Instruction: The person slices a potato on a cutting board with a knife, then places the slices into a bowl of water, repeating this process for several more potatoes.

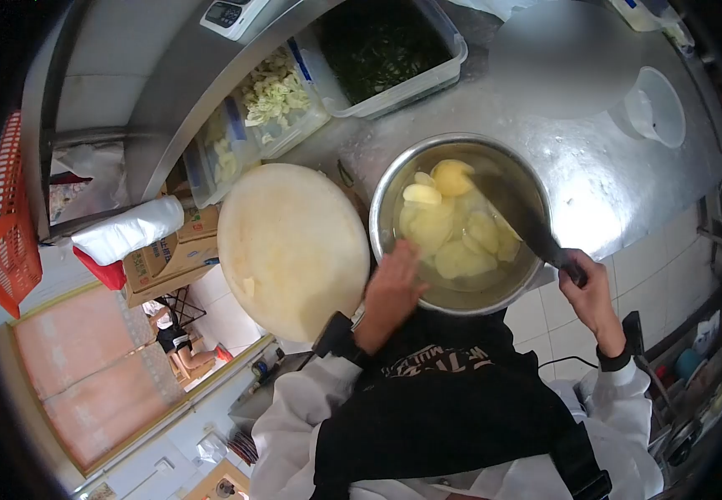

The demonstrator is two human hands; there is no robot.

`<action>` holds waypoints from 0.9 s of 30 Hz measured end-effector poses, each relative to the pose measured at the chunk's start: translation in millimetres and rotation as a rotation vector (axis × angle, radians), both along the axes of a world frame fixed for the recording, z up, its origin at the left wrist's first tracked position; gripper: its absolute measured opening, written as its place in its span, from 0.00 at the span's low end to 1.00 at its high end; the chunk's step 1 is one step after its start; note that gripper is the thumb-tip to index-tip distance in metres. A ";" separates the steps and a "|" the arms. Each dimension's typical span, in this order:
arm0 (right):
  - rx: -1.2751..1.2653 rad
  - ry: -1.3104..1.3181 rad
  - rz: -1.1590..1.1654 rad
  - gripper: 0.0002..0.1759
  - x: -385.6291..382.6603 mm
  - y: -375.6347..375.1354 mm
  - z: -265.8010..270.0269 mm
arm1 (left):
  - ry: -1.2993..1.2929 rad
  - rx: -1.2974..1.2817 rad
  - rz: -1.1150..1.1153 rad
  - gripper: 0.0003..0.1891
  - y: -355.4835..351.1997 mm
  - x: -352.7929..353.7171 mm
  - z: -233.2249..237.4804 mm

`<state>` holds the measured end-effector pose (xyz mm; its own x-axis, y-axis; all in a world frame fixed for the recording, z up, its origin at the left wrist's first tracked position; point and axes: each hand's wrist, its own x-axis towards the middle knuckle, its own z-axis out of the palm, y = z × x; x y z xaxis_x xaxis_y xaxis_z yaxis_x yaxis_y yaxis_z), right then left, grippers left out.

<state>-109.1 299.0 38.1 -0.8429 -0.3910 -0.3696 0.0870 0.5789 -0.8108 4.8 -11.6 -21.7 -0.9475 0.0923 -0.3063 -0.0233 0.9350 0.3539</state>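
Note:
A steel bowl [386, 179] holds water with pale yellow slices [465, 254] and a rounder yellow piece [452, 177]. My right hand [587, 292] is closed around the handle of a wide dark cleaver [519, 212], whose blade reaches over the bowl and touches or nearly touches the pieces. At the bowl's left rim is my left hand [391, 287], its fingers stretched out and nothing seen in it. Left of the bowl lies a round cutting board [290, 246] with a small pale scrap on it.
Behind the board stand tubs of chopped pale vegetable [273, 96] and a larger tub of dark greens [382, 54]. A clear plastic container [657, 108] is at the back right. Cardboard boxes [173, 254] sit at the left; a seated person [179, 337] is farther off.

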 end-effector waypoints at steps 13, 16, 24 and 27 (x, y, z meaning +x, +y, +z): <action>-0.349 -0.431 -0.420 0.07 -12.9 -5.7 -13.4 | 0.183 0.090 0.211 0.33 42.2 -134.8 -27.2; -0.357 -0.426 -0.443 0.08 -4.5 -1.4 -16.6 | 0.199 0.043 0.186 0.31 45.7 -139.7 -26.7; -0.350 -0.328 -0.489 0.07 10.7 -9.1 -7.1 | 0.095 0.235 0.090 0.33 75.1 -122.5 -48.5; -0.286 -0.276 -0.509 0.06 21.4 -17.8 6.6 | 0.107 0.361 0.162 0.33 71.0 -105.6 -34.6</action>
<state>-87.8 281.2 44.6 -0.8375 -0.0821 -0.5402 0.5215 0.1745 -0.8352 -100.8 59.4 -56.3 -0.9832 0.0225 -0.1809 -0.1058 0.7377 0.6668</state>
